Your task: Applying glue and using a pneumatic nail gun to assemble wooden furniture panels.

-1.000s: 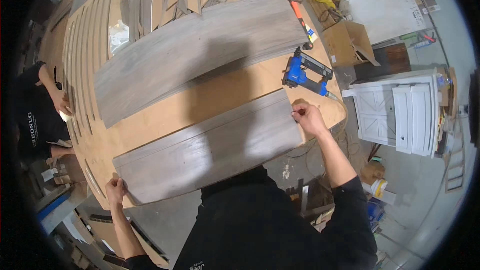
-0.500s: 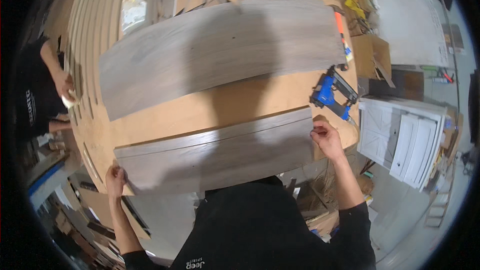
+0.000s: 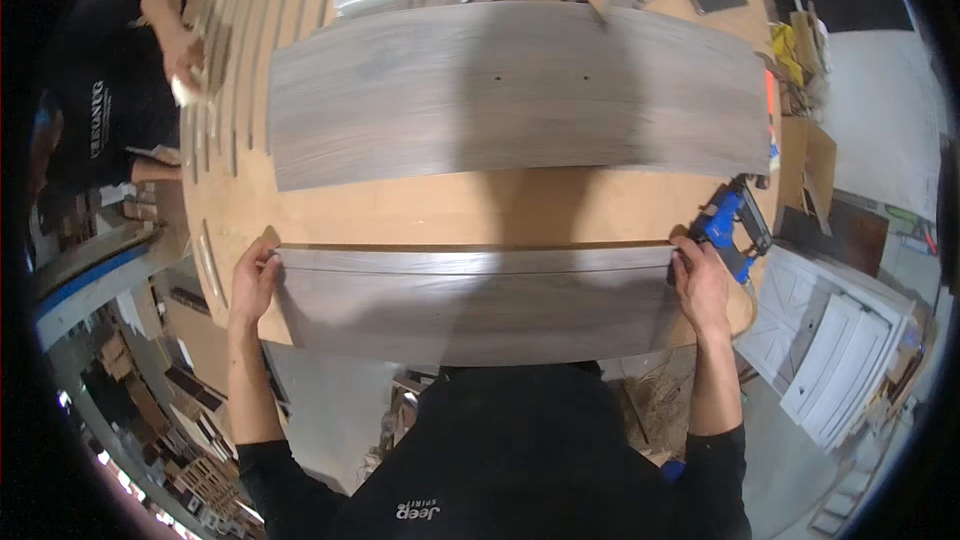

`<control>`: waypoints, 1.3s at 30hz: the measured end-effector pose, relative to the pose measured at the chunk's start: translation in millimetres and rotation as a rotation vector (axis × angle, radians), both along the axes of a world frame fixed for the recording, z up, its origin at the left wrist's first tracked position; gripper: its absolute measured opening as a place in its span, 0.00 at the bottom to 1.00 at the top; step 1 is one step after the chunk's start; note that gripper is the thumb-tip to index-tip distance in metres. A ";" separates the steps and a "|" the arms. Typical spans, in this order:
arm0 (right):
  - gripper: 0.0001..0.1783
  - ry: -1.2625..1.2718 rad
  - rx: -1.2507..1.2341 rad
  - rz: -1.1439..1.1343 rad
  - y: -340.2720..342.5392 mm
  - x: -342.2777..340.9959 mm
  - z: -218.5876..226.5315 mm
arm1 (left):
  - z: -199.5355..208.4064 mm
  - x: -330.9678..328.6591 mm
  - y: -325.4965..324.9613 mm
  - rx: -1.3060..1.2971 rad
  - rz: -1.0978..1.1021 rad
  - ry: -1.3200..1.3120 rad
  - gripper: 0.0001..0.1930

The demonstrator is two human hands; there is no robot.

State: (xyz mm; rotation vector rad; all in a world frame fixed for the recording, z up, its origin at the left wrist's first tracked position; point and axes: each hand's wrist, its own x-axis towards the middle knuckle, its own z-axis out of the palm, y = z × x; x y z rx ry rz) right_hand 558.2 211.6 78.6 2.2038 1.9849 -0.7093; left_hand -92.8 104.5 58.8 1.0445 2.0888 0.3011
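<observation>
A grey wood-grain panel (image 3: 480, 320) lies on the near side of the workbench, close against my body. Along its far edge runs a narrow strip (image 3: 480, 262) of the same finish, marked off by a thin dark line; whether it is a separate piece, I cannot tell. My left hand (image 3: 255, 280) has its thumb and fingers closed on the left end of the strip. At the opposite end, my right hand (image 3: 702, 285) pinches the strip's corner. Just beyond the right hand, a blue and black nail gun (image 3: 733, 225) rests on the bench.
Farther back lies a larger grey wood-grain panel (image 3: 400, 100) with two small dark holes. Long thin strips (image 3: 240, 50) and offcuts cover the far bench. A co-worker's hand (image 3: 183, 60) holds something pale at the left. White cabinet doors (image 3: 840, 340) stand right of the bench.
My left hand has moved from the panel's near left side up to its far left corner. My right hand has closed in on the far right corner. The view has turned, levelling the panels.
</observation>
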 end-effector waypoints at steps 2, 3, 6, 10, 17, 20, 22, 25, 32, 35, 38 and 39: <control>0.12 0.021 0.056 0.031 -0.9 1.8 -0.7 | -6.7 -11.2 -6.7 0.061 0.013 -0.045 0.11; 0.12 0.034 0.081 0.044 -2.1 5.2 -3.8 | -12.9 -18.1 -12.3 0.056 0.033 -0.074 0.10; 0.12 0.034 0.082 0.010 -4.2 6.7 -0.8 | -7.4 -8.0 2.7 0.003 0.017 -0.033 0.09; 0.13 0.007 0.010 -0.008 -0.5 6.2 3.0 | -1.3 -3.4 11.0 -0.039 0.010 -0.016 0.09; 0.12 0.044 0.158 0.070 -9.7 15.5 -13.8 | 6.1 -5.2 6.3 -0.009 -0.046 0.037 0.13; 0.14 0.040 0.139 0.048 -16.3 22.8 -24.3 | -4.8 -3.1 -8.3 0.131 -0.065 0.127 0.16; 0.18 0.164 0.328 0.108 -27.9 36.3 -43.1 | -9.9 11.6 -17.3 0.204 0.035 0.168 0.17; 0.23 0.355 0.290 -0.227 -48.1 22.5 -39.3 | -25.8 29.2 -55.6 0.334 0.185 0.269 0.18; 0.16 0.567 0.085 -0.487 -147.0 81.4 -67.8 | -24.2 25.4 -153.2 0.169 0.402 0.120 0.10; 0.10 0.694 0.025 -0.494 -157.8 97.7 -70.7 | -16.7 22.6 -161.3 0.120 0.397 0.075 0.10; 0.08 0.668 0.033 -0.444 -153.9 101.3 -75.0 | -30.1 12.7 -162.0 0.172 0.331 0.108 0.09; 0.08 0.670 0.032 -0.428 -152.6 97.8 -72.0 | -30.3 14.0 -161.4 0.165 0.285 0.153 0.10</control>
